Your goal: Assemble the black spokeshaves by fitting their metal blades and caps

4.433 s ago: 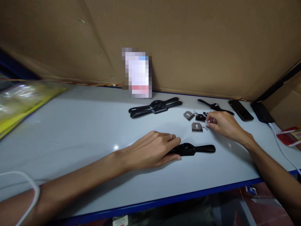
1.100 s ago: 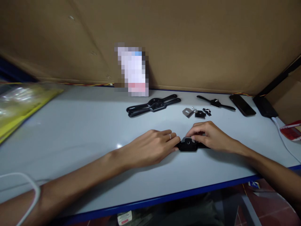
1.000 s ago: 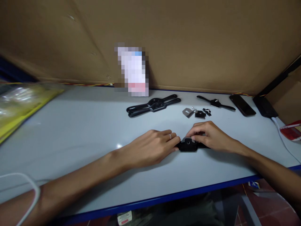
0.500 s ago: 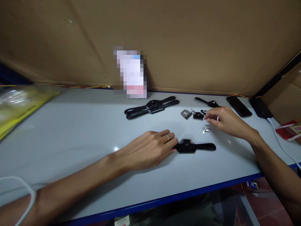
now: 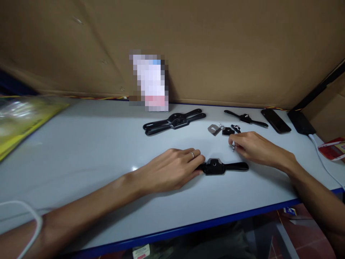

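My left hand (image 5: 175, 169) is closed around the left handle of a black spokeshave (image 5: 215, 167), which lies on the table with its blade at the middle and its right handle bare. My right hand (image 5: 250, 145) pinches a small silver wing screw (image 5: 233, 148) between thumb and fingers, low over the tabletop. Just beyond those fingers lie a grey slotted blade (image 5: 214, 129), a dark cap piece (image 5: 228, 131) and a small black part (image 5: 236, 128) with a silver screw.
Two black spokeshaves (image 5: 176, 121) lie together at the back; a smaller one (image 5: 245, 118) lies farther right. Beside it are a phone (image 5: 276, 121) and a black box (image 5: 301, 122) with a white cable. A yellow plastic-wrapped package (image 5: 29, 118) sits at left. Cardboard (image 5: 215, 54) rises behind.
My right hand has moved from the small loose parts toward me and closed on the wing screw, uncovering the small spokeshave behind. My left hand stays on the handle.
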Demonstrator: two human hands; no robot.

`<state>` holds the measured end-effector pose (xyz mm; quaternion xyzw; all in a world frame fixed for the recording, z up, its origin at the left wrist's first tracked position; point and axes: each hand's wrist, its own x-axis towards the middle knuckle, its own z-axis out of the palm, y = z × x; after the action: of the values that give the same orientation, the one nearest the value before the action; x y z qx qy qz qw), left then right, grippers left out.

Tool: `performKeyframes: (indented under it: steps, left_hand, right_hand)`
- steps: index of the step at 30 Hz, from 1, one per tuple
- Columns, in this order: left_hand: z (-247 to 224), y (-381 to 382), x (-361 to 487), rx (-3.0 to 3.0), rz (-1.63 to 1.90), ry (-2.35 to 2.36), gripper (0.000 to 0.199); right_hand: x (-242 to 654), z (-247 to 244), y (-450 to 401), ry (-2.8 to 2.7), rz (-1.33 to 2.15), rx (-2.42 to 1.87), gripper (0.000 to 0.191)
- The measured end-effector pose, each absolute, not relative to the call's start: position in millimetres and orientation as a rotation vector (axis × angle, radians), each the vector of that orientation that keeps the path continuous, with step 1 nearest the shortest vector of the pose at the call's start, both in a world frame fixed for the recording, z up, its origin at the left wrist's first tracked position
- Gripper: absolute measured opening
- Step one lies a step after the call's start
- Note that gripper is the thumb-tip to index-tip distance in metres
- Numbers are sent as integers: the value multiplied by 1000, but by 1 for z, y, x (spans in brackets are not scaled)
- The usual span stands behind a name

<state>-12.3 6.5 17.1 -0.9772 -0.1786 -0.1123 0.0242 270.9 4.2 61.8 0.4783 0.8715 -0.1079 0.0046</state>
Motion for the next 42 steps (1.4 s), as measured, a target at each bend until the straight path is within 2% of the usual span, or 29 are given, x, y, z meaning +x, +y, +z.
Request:
performKeyframes:
  steps: [4, 10, 14, 26, 42]
  left_hand:
    - [17, 6, -13, -2961, -377, -505, 28]
    - [14, 7, -13, -3020, -356, -573, 24]
    - [14, 8, -12, -3036, -346, -578, 21]
    - [13, 9, -12, -2983, -358, -502, 23]
    - [17, 9, -11, -2995, -314, -495, 25]
  right_hand:
    - [269, 61, 6, 2879, -373, 1483, 21]
    - [253, 61, -9, 3135, -710, 1430, 22]
    - [241, 57, -21, 3163, -639, 1275, 29]
    - [237, 53, -23, 3155, -534, 1143, 25]
    - [234, 50, -24, 3091, -124, 942, 36]
